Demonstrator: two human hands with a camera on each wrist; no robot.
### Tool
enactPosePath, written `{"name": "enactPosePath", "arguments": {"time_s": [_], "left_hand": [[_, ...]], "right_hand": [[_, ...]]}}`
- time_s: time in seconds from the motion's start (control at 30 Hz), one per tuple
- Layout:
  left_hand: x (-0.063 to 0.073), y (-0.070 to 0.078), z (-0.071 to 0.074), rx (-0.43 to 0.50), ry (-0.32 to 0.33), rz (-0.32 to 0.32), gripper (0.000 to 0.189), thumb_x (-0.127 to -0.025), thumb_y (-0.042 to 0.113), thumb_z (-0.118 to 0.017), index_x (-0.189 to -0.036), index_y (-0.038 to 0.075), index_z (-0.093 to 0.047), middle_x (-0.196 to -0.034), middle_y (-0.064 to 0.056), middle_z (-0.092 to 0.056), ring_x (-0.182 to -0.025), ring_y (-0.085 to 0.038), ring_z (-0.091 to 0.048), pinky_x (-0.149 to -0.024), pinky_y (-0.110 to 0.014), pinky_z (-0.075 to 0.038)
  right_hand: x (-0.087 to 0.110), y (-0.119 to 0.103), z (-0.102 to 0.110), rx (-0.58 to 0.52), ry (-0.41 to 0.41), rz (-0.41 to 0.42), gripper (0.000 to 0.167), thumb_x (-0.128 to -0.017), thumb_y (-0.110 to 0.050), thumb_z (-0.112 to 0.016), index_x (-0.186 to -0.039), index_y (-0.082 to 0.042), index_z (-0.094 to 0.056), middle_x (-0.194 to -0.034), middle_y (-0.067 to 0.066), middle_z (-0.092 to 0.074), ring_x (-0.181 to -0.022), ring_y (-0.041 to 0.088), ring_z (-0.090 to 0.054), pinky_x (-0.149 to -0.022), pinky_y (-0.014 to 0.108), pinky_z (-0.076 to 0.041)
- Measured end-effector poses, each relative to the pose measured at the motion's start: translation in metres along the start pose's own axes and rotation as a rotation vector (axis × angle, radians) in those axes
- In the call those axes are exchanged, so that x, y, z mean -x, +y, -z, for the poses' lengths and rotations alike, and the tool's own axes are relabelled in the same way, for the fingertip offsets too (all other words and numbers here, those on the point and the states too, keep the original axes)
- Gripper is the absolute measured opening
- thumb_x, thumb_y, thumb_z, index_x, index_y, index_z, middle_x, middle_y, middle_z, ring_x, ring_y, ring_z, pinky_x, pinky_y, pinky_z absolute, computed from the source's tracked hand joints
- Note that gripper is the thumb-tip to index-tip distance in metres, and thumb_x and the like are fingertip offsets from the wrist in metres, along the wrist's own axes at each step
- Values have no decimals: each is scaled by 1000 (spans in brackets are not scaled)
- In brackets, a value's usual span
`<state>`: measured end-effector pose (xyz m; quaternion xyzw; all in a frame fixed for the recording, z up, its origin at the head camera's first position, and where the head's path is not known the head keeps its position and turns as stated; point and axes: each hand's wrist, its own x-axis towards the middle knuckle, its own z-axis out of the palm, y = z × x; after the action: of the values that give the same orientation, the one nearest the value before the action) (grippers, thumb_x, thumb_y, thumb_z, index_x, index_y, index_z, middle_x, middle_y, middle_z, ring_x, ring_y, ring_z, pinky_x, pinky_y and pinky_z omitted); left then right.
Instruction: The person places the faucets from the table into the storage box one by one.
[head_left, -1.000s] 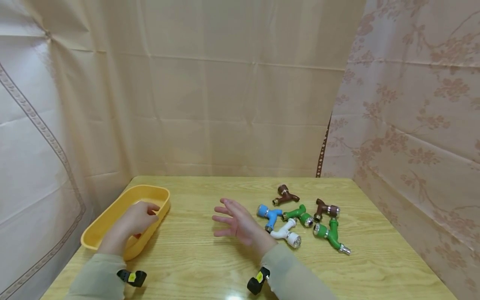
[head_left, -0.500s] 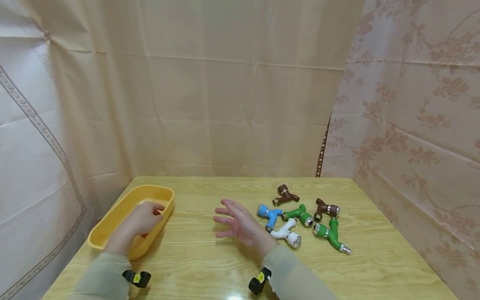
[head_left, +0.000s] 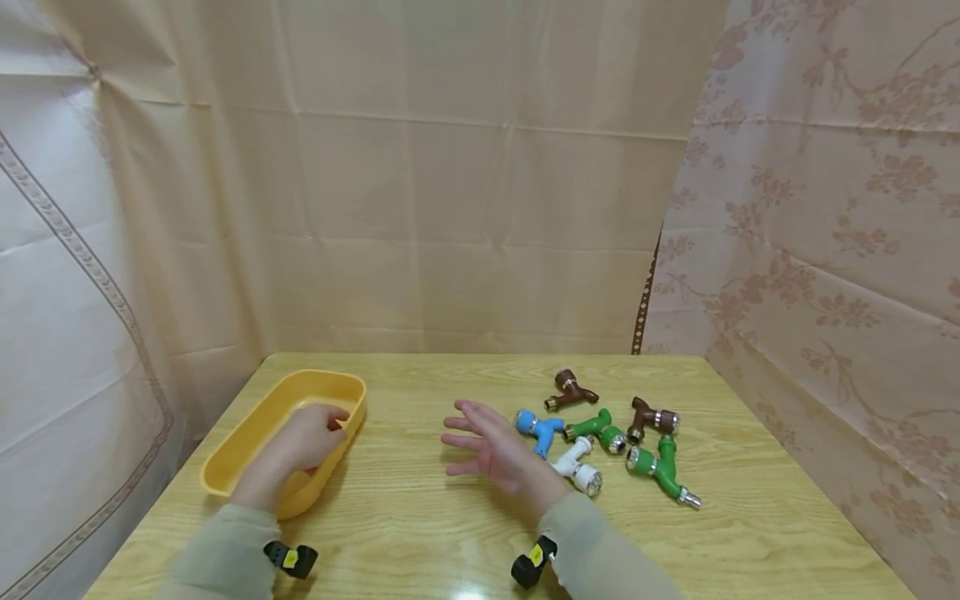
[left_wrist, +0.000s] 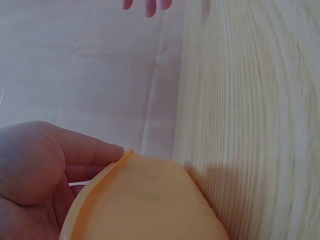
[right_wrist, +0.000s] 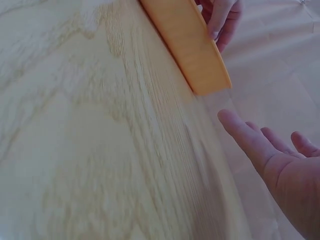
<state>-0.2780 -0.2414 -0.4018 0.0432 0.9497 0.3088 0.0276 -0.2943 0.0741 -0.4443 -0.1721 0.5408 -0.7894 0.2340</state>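
Six taps point(head_left: 592, 427) lie on the counter point(head_left: 420, 533) well right of the yellow tray point(head_left: 303, 498), all seemingly left to handle, while my left hand point(head_left: 303, 437) touches that tray, fingers clamped or not I cannot tell, and my right hand point(head_left: 497, 447) holds nothing, fingers spread apart.

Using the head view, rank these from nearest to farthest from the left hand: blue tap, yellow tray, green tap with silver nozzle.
1. Yellow tray: left side, gripped by left hand.
2. Blue tap: leftmost tap.
3. Green tap with silver nozzle: rightmost tap.
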Motion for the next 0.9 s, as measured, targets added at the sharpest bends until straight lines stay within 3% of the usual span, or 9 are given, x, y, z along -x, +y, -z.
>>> {"name": "enactPosePath", "arguments": {"time_s": [0.53,0.9], "left_hand": [[-4,28,-20,16,-27,-18,40,-98,9,-64,-136,-4,-59,-112,-18,-66,-53,-20,-57,-46,-33,-52],[-8,47,-35,14,-21,-48,39,-97,7,-65,-133,-4,-61,-104,-14,-67,-51,-19,-58,-44,-32,-52]], "right_hand": [[14,-9,21,12,8,-6,69,-107,-43,-50,-159,-7,-24,-158,26,-31,-144,49,-30,-98,62,-48],[22,-18,33,25,2,-15,68,-108,-44,-47,-159,-8,-22,-161,27,-26,-145,48,-29,-100,62,-48]]}}
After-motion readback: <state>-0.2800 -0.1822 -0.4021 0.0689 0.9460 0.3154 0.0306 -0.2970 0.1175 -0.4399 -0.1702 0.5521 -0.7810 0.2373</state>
